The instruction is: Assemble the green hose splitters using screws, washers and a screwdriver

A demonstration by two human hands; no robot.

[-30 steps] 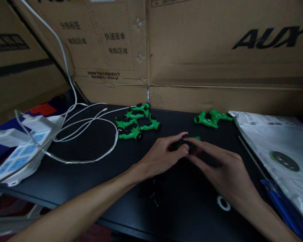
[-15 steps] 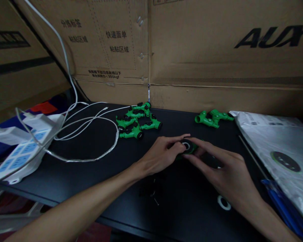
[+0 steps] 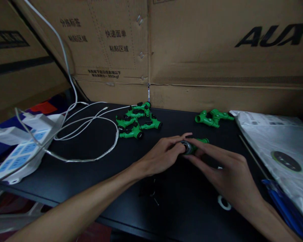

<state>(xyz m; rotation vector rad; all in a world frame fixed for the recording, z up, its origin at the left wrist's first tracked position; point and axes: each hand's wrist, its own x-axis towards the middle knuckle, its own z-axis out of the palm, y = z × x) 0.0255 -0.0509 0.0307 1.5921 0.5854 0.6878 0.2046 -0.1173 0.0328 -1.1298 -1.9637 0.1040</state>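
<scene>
My right hand (image 3: 226, 168) pinches a green plastic hose splitter (image 3: 201, 141) between thumb and fingers, above the dark table. The splitter's round black end with a grey ring inside (image 3: 187, 147) faces left toward me. My left hand (image 3: 166, 151) is closed around that end, its thumb pressed at the opening and its fingers behind. Much of the splitter is hidden by my fingers. A white ring (image 3: 224, 203) lies on the table beside my right wrist.
Several green splitters with black parts (image 3: 132, 131) lie at the back centre. More green fittings (image 3: 213, 117) sit back right, beside a silvery package (image 3: 275, 144) and a blue-handled screwdriver (image 3: 280, 198). A white power strip (image 3: 22, 154) and white cables (image 3: 91, 160) occupy the left. Cardboard (image 3: 192, 67) stands behind.
The splitter has turned slightly in my hands: its opening faces more to the left, and more of its green body shows behind my right fingers. Both hands stay almost in place.
</scene>
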